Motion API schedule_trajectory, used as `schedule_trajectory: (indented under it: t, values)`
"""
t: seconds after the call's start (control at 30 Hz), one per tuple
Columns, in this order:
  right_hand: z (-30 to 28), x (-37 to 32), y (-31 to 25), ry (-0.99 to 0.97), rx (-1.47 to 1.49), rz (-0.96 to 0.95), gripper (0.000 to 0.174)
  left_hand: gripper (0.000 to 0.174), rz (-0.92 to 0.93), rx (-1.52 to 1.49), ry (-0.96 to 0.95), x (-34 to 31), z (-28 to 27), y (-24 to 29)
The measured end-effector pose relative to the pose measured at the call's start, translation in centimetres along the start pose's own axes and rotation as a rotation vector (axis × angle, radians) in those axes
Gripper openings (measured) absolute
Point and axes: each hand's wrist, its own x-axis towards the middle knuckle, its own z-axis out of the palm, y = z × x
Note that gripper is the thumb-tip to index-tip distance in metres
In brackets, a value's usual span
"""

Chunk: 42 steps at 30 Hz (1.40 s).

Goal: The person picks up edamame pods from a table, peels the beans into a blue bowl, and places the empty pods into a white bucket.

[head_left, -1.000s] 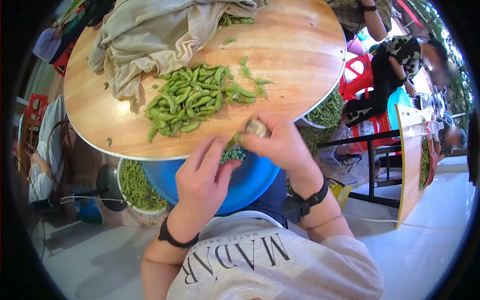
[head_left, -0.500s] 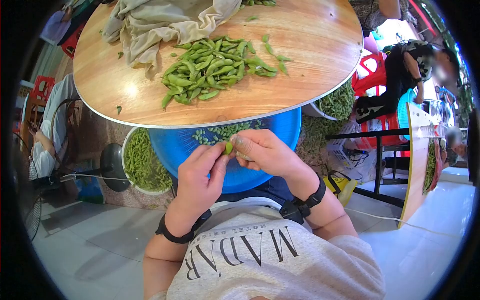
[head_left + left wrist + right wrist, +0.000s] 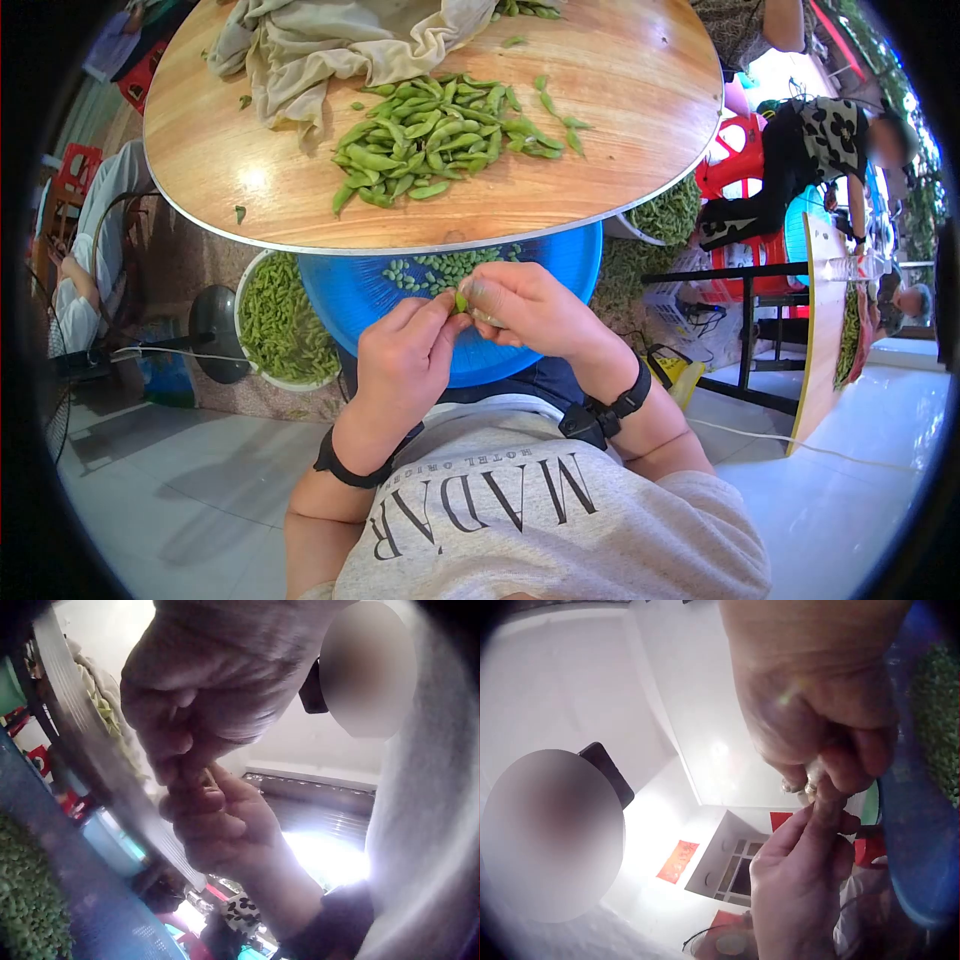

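Over a blue basin (image 3: 335,295), a green edamame pod (image 3: 461,302) is pinched between both hands. My left hand (image 3: 405,345) holds one end with thumb and fingertips. From the other side my right hand (image 3: 540,315) grips it, the fingertips meeting those of the left. A greyish covering shows on the right thumb. Shelled green beans (image 3: 450,265) lie in the basin beneath. In the right wrist view the left hand (image 3: 795,877) and right hand (image 3: 817,712) meet tip to tip, hiding most of the pod.
A heap of edamame pods (image 3: 430,135) lies on the round wooden table (image 3: 600,130), near a crumpled cloth (image 3: 340,45). A tub of pods (image 3: 285,320) stands left of the basin, another tub (image 3: 665,210) to the right. A person (image 3: 820,150) is at the far right.
Both hands came down and together from the table's edge to above the basin, with the pod between them. Over the last half second they have barely moved.
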Motion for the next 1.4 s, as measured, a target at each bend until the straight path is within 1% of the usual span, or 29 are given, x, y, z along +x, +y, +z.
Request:
schedule_trajectory:
  t: [0.03, 0.13, 0.23, 0.33, 0.47, 0.57, 0.63, 0.73, 0.77, 0.83, 0.87, 0.97, 1.07, 1.13, 1.17, 1.23, 1.37, 1.4]
  values:
    - [0.1, 0.1, 0.1, 0.014, -0.023, -0.012, 0.028, 0.020, 0.007, 0.006, -0.001, 0.0, 0.0, 0.0]
    - [0.5, 0.4, 1.0, 0.071, -0.029, -0.052, 0.026, 0.020, -0.051, -0.001, -0.006, -0.1, 0.2, -0.1]
    - [0.7, 0.3, 1.3, 0.124, -0.038, -0.083, 0.026, 0.015, -0.009, -0.046, 0.103, -0.3, 1.4, -0.8]
    - [0.8, 0.3, 1.6, 0.155, -0.120, -0.151, 0.024, 0.012, -0.532, -0.594, -0.046, -0.7, 1.7, -1.0]
    - [0.9, 0.1, 3.0, 0.201, -0.254, -0.302, 0.022, 0.013, -0.694, -0.844, -0.073, -0.4, 2.0, -1.5]
    - [0.8, -0.1, 3.7, 0.210, -0.289, -0.329, 0.019, 0.014, -0.756, -0.960, -0.125, -0.7, 2.2, -2.9]
    - [0.1, -0.1, 4.5, 0.172, -0.227, -0.270, 0.018, 0.014, -0.780, -1.020, -0.187, -0.6, 2.1, -3.1]
    - [-0.9, -0.2, 5.1, 0.116, -0.105, -0.125, 0.016, 0.012, -0.842, -1.047, -0.290, -0.4, 1.6, -3.4]
    - [-1.2, -0.2, 5.2, 0.095, -0.062, -0.065, 0.016, 0.011, -0.842, -1.017, -0.278, -0.4, 1.7, -3.2]
    - [-1.6, 0.1, 5.7, 0.132, -0.189, -0.182, 0.016, 0.011, -0.842, -0.956, -0.260, -0.5, 1.8, -2.9]
    - [-1.8, 0.4, 5.8, 0.149, -0.254, -0.241, 0.017, 0.012, -0.805, -0.906, -0.271, -0.5, 1.9, -2.9]
    - [-1.7, 0.1, 4.2, 0.316, -0.541, -0.460, 0.018, 0.014, -0.698, -0.748, -0.288, -0.7, 2.2, -2.8]
    - [-1.6, 0.8, 4.7, 0.248, -0.548, -0.515, 0.020, 0.016, -0.612, -0.603, -0.302, -0.9, 2.6, -2.7]
    - [-2.1, 1.3, 5.1, 0.162, -0.564, -0.451, 0.018, 0.016, -0.576, -0.545, -0.343, -1.1, 2.8, -3.2]
    - [-2.3, 1.4, 5.2, 0.114, -0.569, -0.419, 0.018, 0.017, -0.611, -0.556, -0.364, -1.0, 2.7, -3.0]
    - [-2.3, 1.5, 5.4, 0.114, -0.594, -0.394, 0.016, 0.017, -0.684, -0.573, -0.407, -0.7, 2.4, -2.5]
    - [-2.2, 1.9, 6.2, 0.155, -0.705, -0.384, 0.014, 0.018, -0.732, -0.571, -0.435, -0.5, 2.3, -2.6]
    - [-2.2, 2.1, 6.5, 0.237, -0.764, -0.361, 0.014, 0.017, -0.740, -0.562, -0.434, -0.5, 2.4, -2.8]
